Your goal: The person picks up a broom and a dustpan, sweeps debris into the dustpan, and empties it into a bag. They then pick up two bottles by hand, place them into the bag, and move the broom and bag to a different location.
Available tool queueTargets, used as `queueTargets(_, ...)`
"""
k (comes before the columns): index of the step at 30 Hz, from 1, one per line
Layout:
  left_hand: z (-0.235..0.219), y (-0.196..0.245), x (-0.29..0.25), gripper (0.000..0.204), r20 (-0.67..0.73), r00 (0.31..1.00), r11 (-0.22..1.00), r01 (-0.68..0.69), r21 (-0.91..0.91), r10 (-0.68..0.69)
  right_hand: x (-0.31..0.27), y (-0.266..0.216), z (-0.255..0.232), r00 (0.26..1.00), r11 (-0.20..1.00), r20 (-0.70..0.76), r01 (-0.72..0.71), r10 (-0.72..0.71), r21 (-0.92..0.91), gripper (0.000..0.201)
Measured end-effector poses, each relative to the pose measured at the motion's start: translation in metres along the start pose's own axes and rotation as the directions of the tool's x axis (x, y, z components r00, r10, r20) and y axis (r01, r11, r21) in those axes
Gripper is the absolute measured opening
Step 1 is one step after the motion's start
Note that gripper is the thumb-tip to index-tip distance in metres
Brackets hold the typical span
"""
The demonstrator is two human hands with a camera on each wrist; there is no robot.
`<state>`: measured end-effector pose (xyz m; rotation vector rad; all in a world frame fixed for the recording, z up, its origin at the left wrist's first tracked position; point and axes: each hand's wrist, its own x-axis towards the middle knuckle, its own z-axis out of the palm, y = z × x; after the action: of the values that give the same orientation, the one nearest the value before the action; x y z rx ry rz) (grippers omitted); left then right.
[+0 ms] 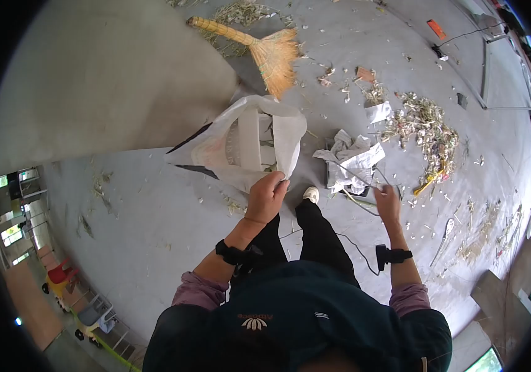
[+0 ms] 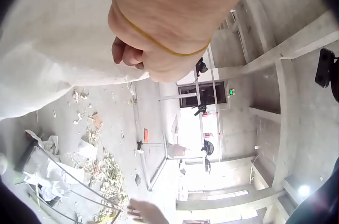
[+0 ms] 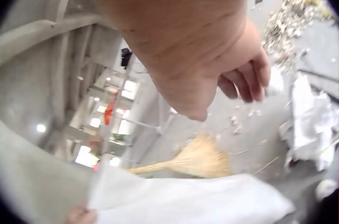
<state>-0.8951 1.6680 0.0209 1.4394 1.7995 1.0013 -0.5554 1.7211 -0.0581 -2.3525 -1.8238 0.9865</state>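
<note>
My left hand (image 1: 267,197) grips the rim of a white woven sack (image 1: 290,139), its fingers curled over the edge. The sack's mouth gapes upward, with pale material and a few bits inside. In the left wrist view the sack (image 2: 47,44) hangs beside the curled fingers. My right hand (image 1: 388,203) hovers beside a dark container (image 1: 340,186) heaped with crumpled white sheets (image 1: 355,158), near its thin looped handle (image 1: 365,209). Seen from the right wrist, the right hand (image 3: 228,70) has loosely bent fingers and nothing in them.
A straw broom (image 1: 272,56) lies on the floor beyond the sack. Several garlic-like scraps and dry stalks form a pile (image 1: 427,130) at the right. A large grey panel (image 1: 110,80) stands at the left. A thin cable (image 1: 358,248) runs by the legs.
</note>
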Motion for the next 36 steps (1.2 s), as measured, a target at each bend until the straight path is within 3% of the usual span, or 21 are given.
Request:
queueTargets(1,0.009,0.004,-0.001,0.010,0.001,1.000,1.000,-0.007,-0.004,0.007,0.002,-0.019,-0.003,0.970,0.973,0.121,0.199,-0.213,0.116,0.039)
queueTargets(2,0.018,0.005,-0.002,0.010,0.004,0.998,0.998,-0.068,0.008,0.068,-0.008,-0.057,-0.016,0.878,0.895,0.214,0.381,-0.429,0.233,0.040)
queueTargets(3,0.025,0.007,-0.003,0.010,0.010,0.992,0.992,-0.125,0.020,0.125,-0.008,-0.075,0.001,0.894,0.844,0.297,0.144,-0.335,0.517,0.046)
queueTargets(4,0.029,0.009,-0.004,0.012,0.048,0.989,0.989,-0.140,0.041,0.138,-0.024,-0.123,-0.018,0.836,0.815,0.405,0.083,-0.370,0.574,0.055)
queueTargets(5,0.035,0.013,-0.005,0.012,0.044,0.989,0.989,-0.145,0.041,0.143,-0.021,-0.138,-0.002,0.795,0.804,0.385,0.205,-0.469,0.558,0.062)
queueTargets(7,0.043,0.019,-0.009,0.013,0.104,0.977,0.981,-0.191,0.020,0.188,-0.022,-0.179,0.007,0.813,0.776,0.345,0.194,-0.470,0.600,0.056)
queueTargets(9,0.040,0.030,-0.013,0.015,0.124,0.981,0.989,-0.146,-0.022,0.147,-0.014,-0.198,0.010,0.793,0.834,0.387,0.257,-0.470,0.488,0.040)
queueTargets(10,0.031,0.043,-0.015,0.017,0.212,0.976,0.998,-0.056,0.009,0.053,-0.012,-0.194,0.017,0.794,0.832,0.383,0.260,-0.473,0.490,0.040)
queueTargets(11,0.022,0.052,-0.016,0.019,0.295,0.954,0.998,0.033,0.048,-0.045,-0.006,-0.185,0.032,0.814,0.792,0.271,0.330,-0.514,0.513,0.033)
queueTargets(12,0.016,0.052,-0.016,0.019,0.293,0.955,0.998,0.032,0.047,-0.044,-0.001,-0.177,0.043,0.822,0.751,0.158,0.400,-0.548,0.525,0.027)
queueTargets(14,-0.002,0.048,-0.011,0.024,0.019,1.000,0.999,0.025,-0.026,-0.024,0.004,-0.162,0.046,0.844,0.775,0.189,0.342,-0.502,0.531,0.027)
queueTargets(17,-0.042,0.028,0.023,0.027,-0.163,0.944,0.917,-0.221,0.331,0.286,-0.001,-0.156,0.040,0.872,0.808,0.232,0.257,-0.430,0.530,0.031)
queueTargets(19,-0.066,0.022,0.053,0.041,-0.232,0.887,0.761,-0.179,0.623,0.399,-0.006,-0.158,0.040,0.864,0.810,0.223,0.291,-0.451,0.509,0.031)
queueTargets(20,-0.080,0.026,0.068,0.046,-0.217,0.925,0.694,-0.066,0.717,0.312,-0.012,-0.162,0.034,0.864,0.810,0.224,0.291,-0.451,0.509,0.031)
queueTargets(24,-0.102,-0.029,0.093,0.039,-0.217,0.940,0.556,0.036,0.830,0.263,-0.024,-0.168,0.031,0.844,0.815,0.242,0.324,-0.478,0.480,0.031)
queueTargets(25,-0.104,-0.044,0.092,0.033,-0.119,0.991,0.581,0.132,0.803,-0.062,-0.022,-0.164,0.034,0.838,0.798,0.227,0.337,-0.496,0.499,0.031)
queueTargets(26,-0.104,-0.057,0.090,0.030,0.001,0.925,0.571,0.233,0.787,-0.379,-0.020,-0.164,0.031,0.857,0.836,0.219,0.348,-0.467,0.424,0.030)
queueTargets(27,-0.102,-0.070,0.084,0.030,0.002,0.926,0.572,0.232,0.787,-0.378,-0.016,-0.166,0.029,0.857,0.837,0.218,0.348,-0.467,0.423,0.030)
queueTargets(29,-0.103,-0.085,0.068,0.029,-0.229,0.938,0.688,0.347,0.637,-0.262,-0.003,-0.176,0.023,0.890,0.824,0.201,0.267,-0.410,0.500,0.029)
queueTargets(31,-0.114,-0.091,0.062,0.028,-0.258,0.931,0.713,0.364,0.599,-0.259,0.013,-0.195,0.020,0.906,0.828,0.149,0.283,-0.397,0.484,0.027)
queueTargets(36,-0.151,-0.069,0.039,0.027,-0.386,0.893,0.807,0.398,0.435,-0.233,0.036,-0.268,0.005,0.855,0.747,0.028,0.435,-0.517,0.503,0.027)
